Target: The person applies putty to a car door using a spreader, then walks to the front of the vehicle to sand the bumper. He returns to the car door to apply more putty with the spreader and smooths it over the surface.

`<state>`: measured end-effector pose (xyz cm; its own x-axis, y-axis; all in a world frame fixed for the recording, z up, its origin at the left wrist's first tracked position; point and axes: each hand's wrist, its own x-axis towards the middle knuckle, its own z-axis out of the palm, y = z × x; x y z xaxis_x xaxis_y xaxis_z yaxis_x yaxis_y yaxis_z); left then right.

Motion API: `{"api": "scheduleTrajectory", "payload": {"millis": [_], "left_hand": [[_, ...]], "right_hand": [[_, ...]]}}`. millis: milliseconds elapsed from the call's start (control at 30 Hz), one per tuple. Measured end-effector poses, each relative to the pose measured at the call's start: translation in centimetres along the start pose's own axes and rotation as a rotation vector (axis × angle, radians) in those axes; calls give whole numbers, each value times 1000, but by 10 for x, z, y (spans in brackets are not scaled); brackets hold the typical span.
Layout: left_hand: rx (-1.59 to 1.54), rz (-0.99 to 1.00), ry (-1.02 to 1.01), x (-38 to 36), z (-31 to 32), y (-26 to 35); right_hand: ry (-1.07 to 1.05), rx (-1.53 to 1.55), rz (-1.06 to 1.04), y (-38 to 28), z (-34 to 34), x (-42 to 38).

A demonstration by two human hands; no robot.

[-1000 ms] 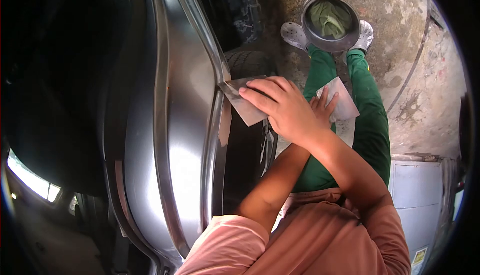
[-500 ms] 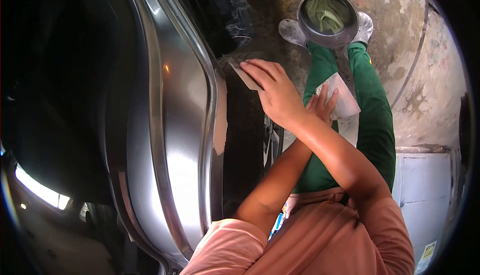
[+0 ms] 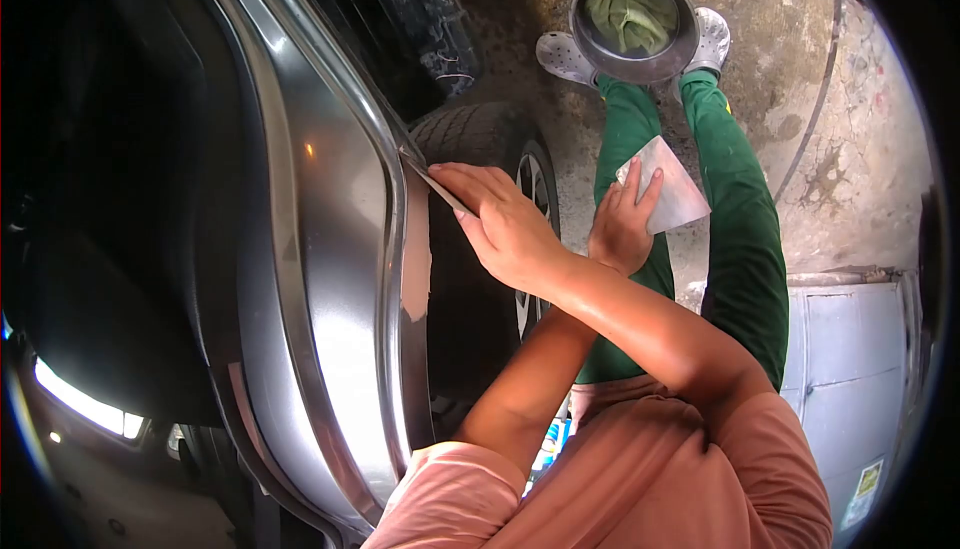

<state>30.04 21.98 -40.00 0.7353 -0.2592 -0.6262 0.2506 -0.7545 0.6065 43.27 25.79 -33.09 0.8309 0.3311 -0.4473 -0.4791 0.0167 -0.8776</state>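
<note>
My right hand (image 3: 505, 224) is closed on a thin, flat putty spreader (image 3: 436, 187), reaching across my left arm. The spreader's far edge is at the dark grey car panel (image 3: 345, 219), by the wheel arch. Pinkish-tan filler (image 3: 415, 259) covers a strip of the panel's edge, just below the spreader. My left hand (image 3: 625, 224) holds a pale square plate (image 3: 675, 189) with a pinkish tint over my legs. Its fingers lie across the plate's near face; the thumb is hidden.
Behind my right hand is a car tyre (image 3: 480, 134) with a spoked wheel (image 3: 535, 179). A round metal basin (image 3: 640, 69) holding a green cloth (image 3: 632, 14) stands between my feet on stained concrete. A light grey panel (image 3: 850, 349) stands at right.
My right hand has moved left and down, bringing the spreader from beside the panel to its edge. The view has shifted slightly, showing more tyre. My left hand still holds the plate.
</note>
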Motion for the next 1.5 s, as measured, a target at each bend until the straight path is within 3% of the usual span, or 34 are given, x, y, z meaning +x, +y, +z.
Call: {"api": "scheduleTrajectory", "payload": {"millis": [167,367,400,433,567,867,1033,1067,1200,1300,1500], "left_hand": [[20,-12,-30,1,1,-2],[86,-59,-154,-1,-8,2],[96,-70,-182,-1,-8,1],[106,-80,-209,-1,-7,1],[157,-121,-235,0,-2,4],[80,-148,-28,-12,12,33],[112,-140,-73,-7,20,38],[104,-149,-60,-13,18,37],[120,-161,22,-3,13,31],[115,-208,22,-11,15,33],[99,-134,86,-5,11,24]], "right_hand": [[35,-26,25,6,10,8],[450,3,124,12,-15,13],[390,137,400,12,-21,12],[390,392,547,18,-23,12],[340,316,477,7,-29,-16],[22,537,644,-98,-30,-87],[-19,521,633,-121,-26,-92],[-127,554,675,-126,-30,-90],[6,672,611,-135,-11,-101],[-76,737,698,-137,-15,-105],[5,574,652,-107,3,-86]]}}
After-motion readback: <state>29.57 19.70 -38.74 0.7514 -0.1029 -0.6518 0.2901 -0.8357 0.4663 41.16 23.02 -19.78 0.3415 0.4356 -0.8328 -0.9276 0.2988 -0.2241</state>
